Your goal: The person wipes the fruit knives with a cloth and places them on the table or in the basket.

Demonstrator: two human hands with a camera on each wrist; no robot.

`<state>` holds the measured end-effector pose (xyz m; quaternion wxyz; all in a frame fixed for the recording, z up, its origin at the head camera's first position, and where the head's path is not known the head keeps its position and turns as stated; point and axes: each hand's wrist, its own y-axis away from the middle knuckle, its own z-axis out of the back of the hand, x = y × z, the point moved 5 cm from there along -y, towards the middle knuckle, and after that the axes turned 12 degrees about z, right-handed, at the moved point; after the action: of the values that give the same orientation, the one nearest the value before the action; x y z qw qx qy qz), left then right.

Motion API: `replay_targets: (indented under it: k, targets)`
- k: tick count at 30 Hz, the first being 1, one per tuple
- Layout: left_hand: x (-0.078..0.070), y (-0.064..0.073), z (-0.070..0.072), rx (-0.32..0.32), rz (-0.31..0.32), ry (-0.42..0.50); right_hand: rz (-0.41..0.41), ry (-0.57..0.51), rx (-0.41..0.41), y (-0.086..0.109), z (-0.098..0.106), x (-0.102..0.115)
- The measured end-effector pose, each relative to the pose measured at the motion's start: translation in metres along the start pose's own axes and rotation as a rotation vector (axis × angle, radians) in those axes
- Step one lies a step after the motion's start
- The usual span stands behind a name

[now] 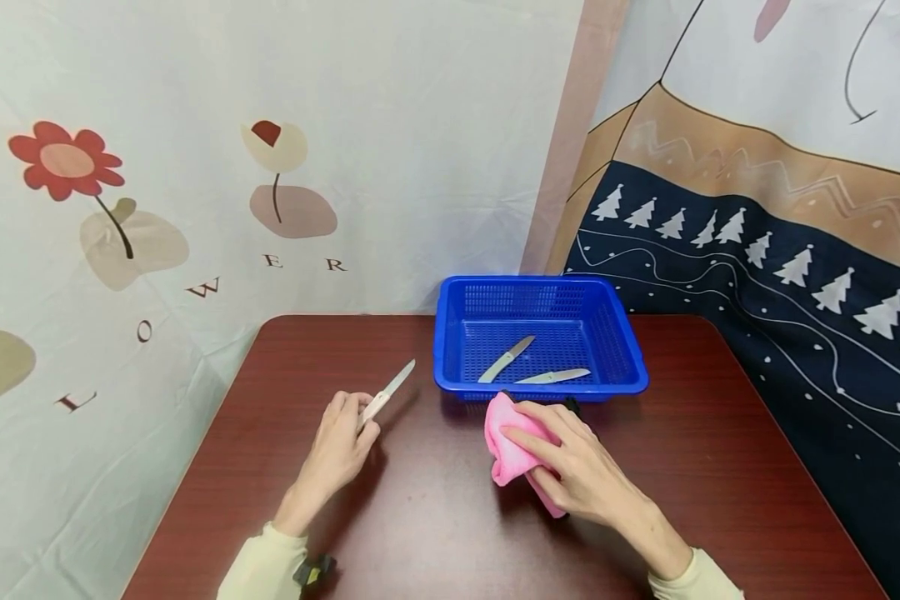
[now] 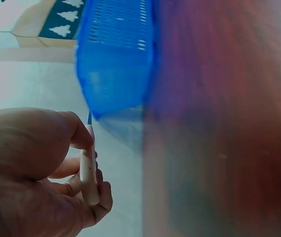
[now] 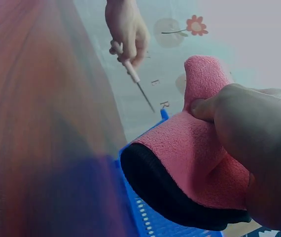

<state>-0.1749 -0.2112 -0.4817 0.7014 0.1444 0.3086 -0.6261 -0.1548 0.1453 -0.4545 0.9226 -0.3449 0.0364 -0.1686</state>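
Observation:
My left hand (image 1: 337, 446) grips a small knife (image 1: 377, 406) by its pale handle, the blade pointing up and away to the right. In the left wrist view, the thumb and curled fingers close round the handle (image 2: 87, 173). A pink cloth (image 1: 516, 442) with a dark underside is pinched in my right hand (image 1: 581, 467), just in front of a blue plastic basket (image 1: 637, 367). Seen from the right wrist, the thumb presses into the folded cloth (image 3: 194, 148). Two more knives lie inside the basket: one slanted knife (image 1: 507, 360) and one nearly level knife (image 1: 555, 377).
The basket stands at the back edge of a dark red-brown wooden table (image 1: 435, 533). Behind hangs a pale printed curtain (image 1: 390, 150) with flowers and letters, and a dark curtain part with white trees (image 1: 727, 292) is at the right.

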Motion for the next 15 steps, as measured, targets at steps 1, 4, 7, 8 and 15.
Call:
replay_targets:
  k: [1,4,7,8,15]
  targets:
    - [-0.003,0.000,0.002,-0.012,-0.010,0.013,0.000,0.000,-0.006,-0.001,0.001,0.000]
    - [-0.013,-0.001,0.008,-0.060,-0.053,0.039,-0.007,0.005,-0.012,-0.006,0.007,-0.002]
    - [-0.026,-0.001,0.013,-0.089,-0.092,0.063,-0.003,0.013,-0.037,-0.012,0.012,-0.003]
    - [-0.031,-0.001,0.014,-0.094,-0.104,0.071,-0.001,0.016,-0.046,-0.014,0.014,-0.004]
    - [-0.066,-0.001,0.014,-0.096,-0.200,0.128,0.034,0.047,-0.129,-0.029,0.025,-0.006]
